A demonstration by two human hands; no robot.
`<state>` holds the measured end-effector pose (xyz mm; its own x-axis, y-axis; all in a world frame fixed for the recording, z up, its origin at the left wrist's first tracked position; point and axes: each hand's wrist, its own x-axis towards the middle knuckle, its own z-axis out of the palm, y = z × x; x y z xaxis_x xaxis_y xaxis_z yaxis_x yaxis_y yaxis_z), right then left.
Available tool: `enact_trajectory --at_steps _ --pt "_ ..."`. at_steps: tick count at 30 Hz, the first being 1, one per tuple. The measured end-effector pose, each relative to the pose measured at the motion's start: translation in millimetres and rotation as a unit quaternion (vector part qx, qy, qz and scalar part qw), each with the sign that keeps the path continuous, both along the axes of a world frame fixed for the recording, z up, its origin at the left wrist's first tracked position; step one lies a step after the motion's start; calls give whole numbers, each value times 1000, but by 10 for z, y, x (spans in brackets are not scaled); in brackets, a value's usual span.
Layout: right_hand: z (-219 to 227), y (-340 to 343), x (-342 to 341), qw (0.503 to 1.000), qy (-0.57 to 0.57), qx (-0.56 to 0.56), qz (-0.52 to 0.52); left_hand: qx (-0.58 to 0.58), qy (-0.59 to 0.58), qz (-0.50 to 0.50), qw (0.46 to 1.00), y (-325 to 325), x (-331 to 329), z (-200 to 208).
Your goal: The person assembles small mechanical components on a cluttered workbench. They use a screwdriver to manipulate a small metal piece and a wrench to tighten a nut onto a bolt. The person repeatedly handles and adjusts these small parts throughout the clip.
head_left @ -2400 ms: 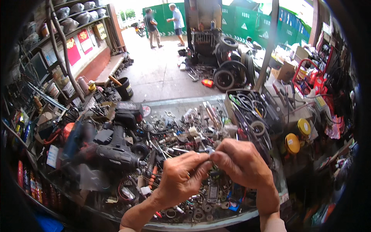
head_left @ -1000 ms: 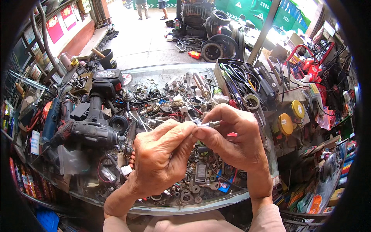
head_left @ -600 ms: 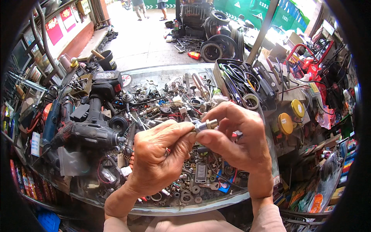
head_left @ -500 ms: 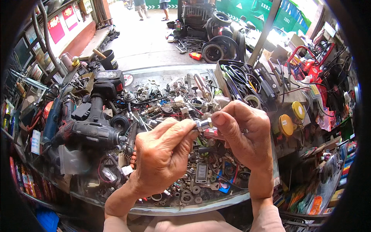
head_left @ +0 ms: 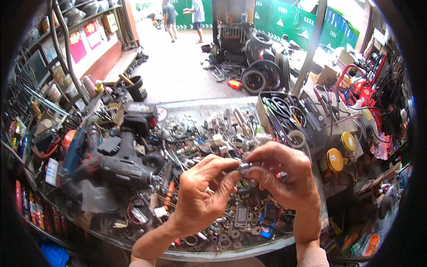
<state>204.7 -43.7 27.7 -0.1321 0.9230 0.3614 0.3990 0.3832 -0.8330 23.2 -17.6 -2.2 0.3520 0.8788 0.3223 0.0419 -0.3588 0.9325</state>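
Note:
Between my two hands, above the cluttered workbench, is a small silvery metal fitting. My left hand pinches its left side between thumb and fingers. From the right, the thumb and forefinger of my right hand close on the same piece, and its other fingers curl behind. Fingertips cover much of the fitting, so its full shape is hidden. Beneath the hands lie many loose small metal parts, washers and springs. An orange-handled tool lies just left of my left wrist.
A black cordless impact wrench lies on the left of the bench. At the back right stands a box of tools and cables, with two yellow-lidded jars nearer. Tyres are piled beyond, and two people stand outside.
My view has tilted up, so the bench and both hands appear lower. The fitting has turned and shows less between my fingertips. Both hands still grip it.

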Motion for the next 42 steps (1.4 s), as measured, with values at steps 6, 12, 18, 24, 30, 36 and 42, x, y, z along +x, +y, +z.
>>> enact_trajectory --at_steps 6,12,18,24,30,36,42 --pt "12 -8 -62 1000 31 2 -2 -50 -50 -23 997 -5 -78 80" --pt "-39 6 -65 998 64 13 2 -71 -86 -34 993 -21 -51 52" --pt "-8 -17 -63 998 60 5 1 -176 -111 -76 975 -11 -111 150" --pt "18 -34 -69 998 56 2 -2 -115 -70 -65 989 -22 -78 94" --pt "-1 -52 -71 997 71 -12 -12 19 -32 -39 999 48 -91 16" --pt "10 -40 -86 995 96 -12 -16 -115 -101 -63 986 -39 -64 120" --pt "5 -24 -66 997 69 2 -40 -144 -130 -73 978 -31 -34 121"
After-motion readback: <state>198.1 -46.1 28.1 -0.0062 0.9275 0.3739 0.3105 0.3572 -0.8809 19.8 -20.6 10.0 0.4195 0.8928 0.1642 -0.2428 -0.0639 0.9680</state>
